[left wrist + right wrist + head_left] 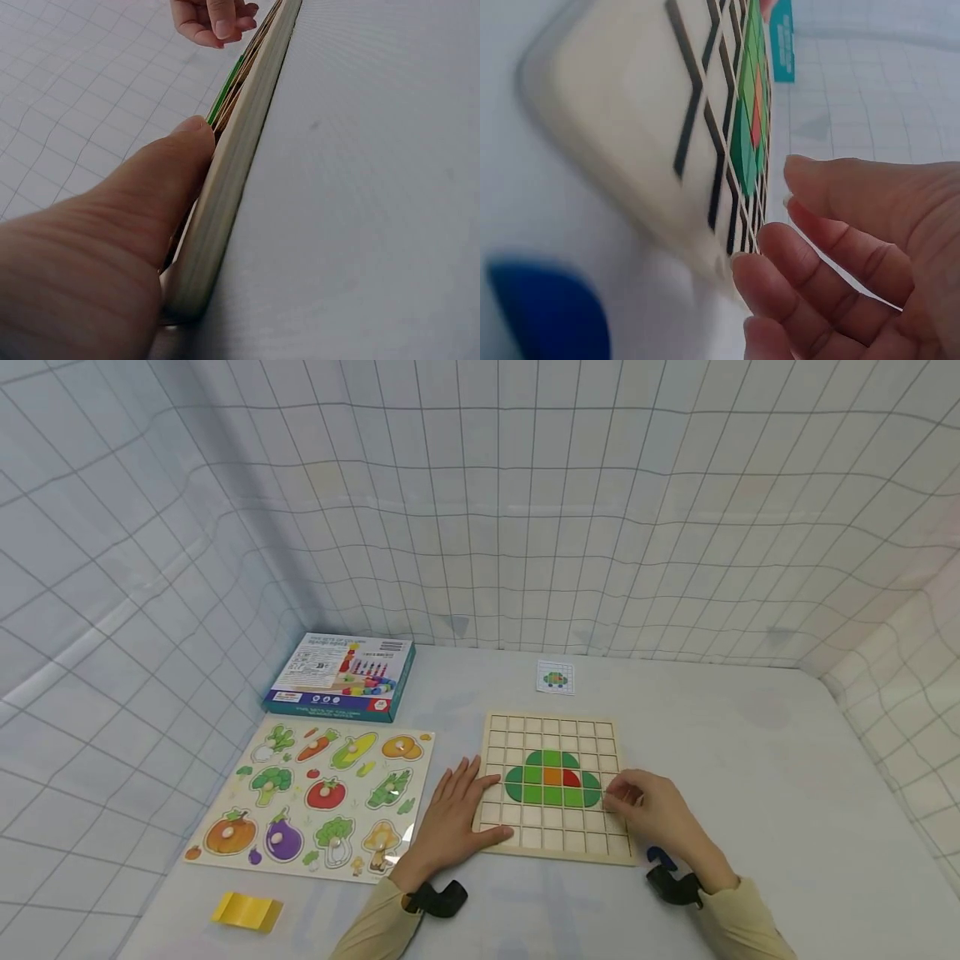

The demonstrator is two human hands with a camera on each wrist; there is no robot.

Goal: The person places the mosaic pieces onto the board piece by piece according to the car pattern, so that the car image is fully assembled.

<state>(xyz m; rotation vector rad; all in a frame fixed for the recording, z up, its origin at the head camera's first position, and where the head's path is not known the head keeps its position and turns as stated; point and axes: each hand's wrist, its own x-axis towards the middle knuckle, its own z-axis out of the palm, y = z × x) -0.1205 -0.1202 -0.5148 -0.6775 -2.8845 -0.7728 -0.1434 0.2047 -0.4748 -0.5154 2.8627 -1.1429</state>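
Note:
A wooden grid board (pixel 521 837) lies flat, with green, orange and red tiles (pixel 551 793) set in its middle cells in a rounded shape. My left hand (pixel 453 818) rests at the board's left side, fingers extended and thumb (pixel 169 169) on its near edge. Just beyond the last green tile, my right hand (pixel 656 810) hovers at the board's right edge. Its thumb (pixel 840 184) stands apart from loosely bent fingers, and nothing shows between them. A dark blue piece (pixel 551 311) lies beside the board's near right corner.
A small pattern card (pixel 555 677) lies behind the board. To the left are a vegetable puzzle board (pixel 300 810) with knobbed pieces, a toy box (pixel 337 677) behind it and a folded yellow piece (pixel 247 912) in front. Gridded cloth walls surround the table.

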